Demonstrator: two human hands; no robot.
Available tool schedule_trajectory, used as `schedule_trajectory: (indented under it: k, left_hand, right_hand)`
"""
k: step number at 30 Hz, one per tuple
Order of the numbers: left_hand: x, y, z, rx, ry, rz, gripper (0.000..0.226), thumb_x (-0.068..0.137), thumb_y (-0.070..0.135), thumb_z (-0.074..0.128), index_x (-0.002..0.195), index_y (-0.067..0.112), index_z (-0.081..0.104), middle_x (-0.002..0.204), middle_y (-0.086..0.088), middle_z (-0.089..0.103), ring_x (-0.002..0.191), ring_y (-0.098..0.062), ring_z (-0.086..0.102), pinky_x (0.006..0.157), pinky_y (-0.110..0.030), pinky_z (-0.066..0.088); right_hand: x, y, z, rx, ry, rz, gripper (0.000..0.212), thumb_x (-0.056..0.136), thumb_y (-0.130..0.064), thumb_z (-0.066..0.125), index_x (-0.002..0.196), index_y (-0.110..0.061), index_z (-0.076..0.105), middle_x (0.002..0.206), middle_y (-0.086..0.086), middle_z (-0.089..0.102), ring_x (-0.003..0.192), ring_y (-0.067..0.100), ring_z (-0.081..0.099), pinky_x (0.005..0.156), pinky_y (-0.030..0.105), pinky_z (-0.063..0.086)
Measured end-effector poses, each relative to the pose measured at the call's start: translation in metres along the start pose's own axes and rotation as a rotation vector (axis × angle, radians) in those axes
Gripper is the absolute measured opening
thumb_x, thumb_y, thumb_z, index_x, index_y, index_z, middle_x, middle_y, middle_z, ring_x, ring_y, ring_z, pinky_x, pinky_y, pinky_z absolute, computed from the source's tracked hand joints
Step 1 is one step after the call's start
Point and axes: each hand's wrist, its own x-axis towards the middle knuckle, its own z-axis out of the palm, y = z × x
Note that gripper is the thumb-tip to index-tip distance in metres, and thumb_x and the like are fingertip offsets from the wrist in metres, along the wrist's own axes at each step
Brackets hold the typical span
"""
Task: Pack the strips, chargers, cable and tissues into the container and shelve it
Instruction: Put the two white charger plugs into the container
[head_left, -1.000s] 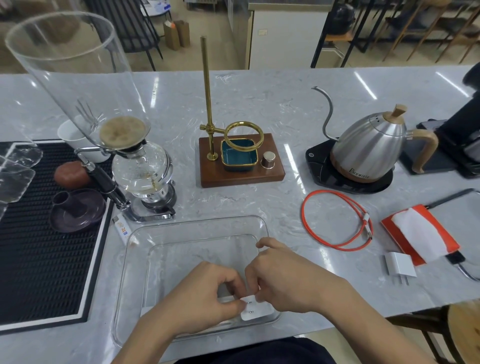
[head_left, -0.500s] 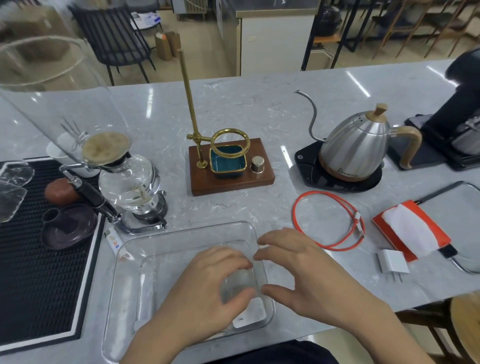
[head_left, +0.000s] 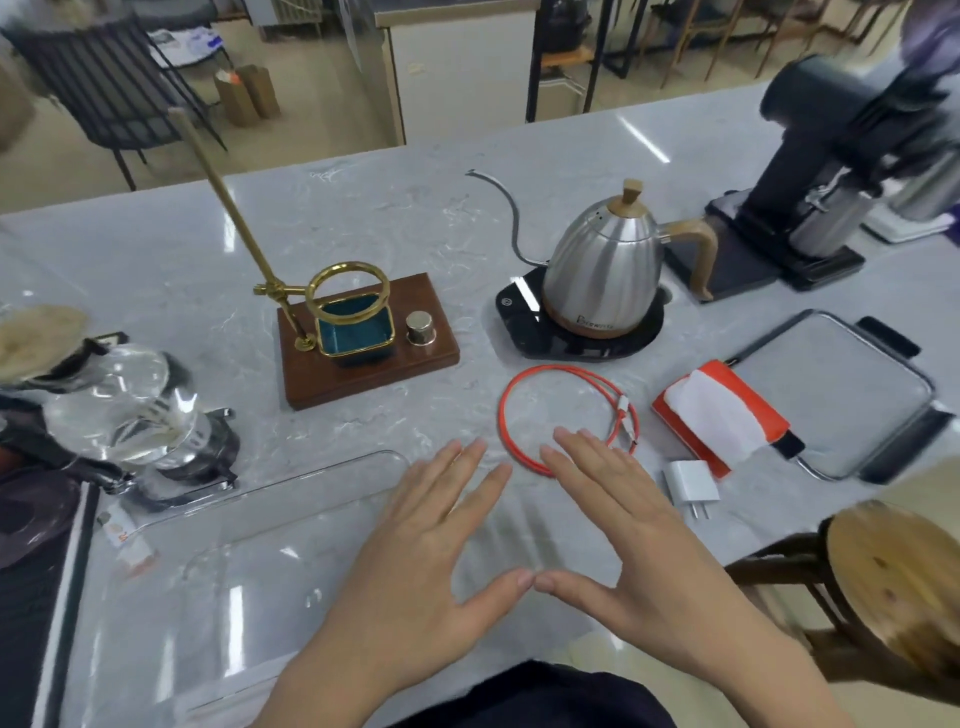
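Note:
The clear plastic container (head_left: 218, 561) lies on the marble counter at the front left. My left hand (head_left: 431, 551) hovers flat over its right end, fingers spread and empty. My right hand (head_left: 618, 530) is beside it, also flat and empty, thumb tips almost touching. The fingertips of my right hand reach the near edge of the coiled orange cable (head_left: 566, 410). A white charger (head_left: 691, 486) lies just right of my right hand. The red tissue pack (head_left: 722, 415) with white tissue showing lies beyond it. What is inside the container is hidden by my hands.
A steel gooseneck kettle (head_left: 608, 275) on a black base stands behind the cable. A brass drip stand on a wooden block (head_left: 363, 338), a glass siphon brewer (head_left: 124, 410), a metal tray (head_left: 841, 395), a black grinder (head_left: 831, 156) and a wooden stool (head_left: 893, 582) surround the area.
Both hands let go of a small white item in the container, opened flat and moved up and right toward the orange cable. The camera view swung to the right.

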Motion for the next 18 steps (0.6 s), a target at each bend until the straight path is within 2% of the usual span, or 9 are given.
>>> schedule_trajectory:
  k: [6, 13, 18]
  left_hand:
    - [0.022, 0.025, 0.017, 0.147, -0.007, 0.029, 0.088, 0.086, 0.081, 0.04, 0.157, 0.033, 0.02, 0.166, 0.006, 0.012, 0.153, -0.013, 0.005, 0.12, -0.048, 0.006]
    - [0.042, 0.05, 0.04, 0.117, -0.024, 0.007, 0.095, 0.081, 0.086, 0.036, 0.156, 0.029, 0.026, 0.165, 0.008, 0.015, 0.153, -0.011, 0.005, 0.121, -0.044, 0.007]
    - [0.059, 0.066, 0.061, 0.115, -0.064, 0.014, 0.093, 0.08, 0.088, 0.032, 0.157, 0.036, 0.019, 0.165, 0.015, 0.007, 0.152, -0.006, -0.003, 0.122, -0.038, 0.002]
  right_hand:
    - [-0.022, 0.027, -0.012, -0.027, 0.057, 0.082, 0.09, 0.084, -0.075, 0.05, 0.155, -0.031, 0.017, 0.163, -0.014, 0.012, 0.151, 0.008, 0.008, 0.122, 0.038, 0.015]
    - [-0.046, 0.052, -0.026, 0.025, 0.117, 0.153, 0.09, 0.082, -0.07, 0.059, 0.154, -0.033, 0.022, 0.162, -0.016, 0.018, 0.149, 0.003, 0.015, 0.118, 0.039, 0.022]
    - [-0.06, 0.073, -0.031, 0.021, 0.114, 0.228, 0.088, 0.081, -0.076, 0.053, 0.153, -0.033, 0.026, 0.159, -0.014, 0.024, 0.148, 0.003, 0.018, 0.119, 0.036, 0.025]
